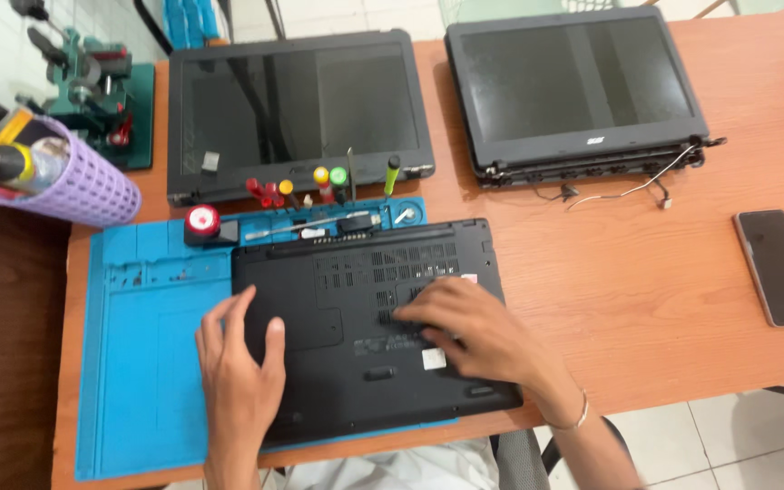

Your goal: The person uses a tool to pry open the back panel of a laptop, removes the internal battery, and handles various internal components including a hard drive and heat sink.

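A black laptop base [356,272] lies upside down on a blue work mat [151,363] at the table's front edge. My left hand [238,372] rests flat on the laptop's left part, fingers spread, holding nothing. My right hand [469,331] lies palm down on the right part of the underside, over the vents, fingers apart. A thin bracelet sits on that wrist.
Two detached laptop screens [301,109] [583,82] lie at the back of the wooden table [628,290]. Several screwdrivers [328,181] stand along the mat's top edge. A phone [778,266] lies at right, a purple holder [74,186] and green vise [93,86] at left.
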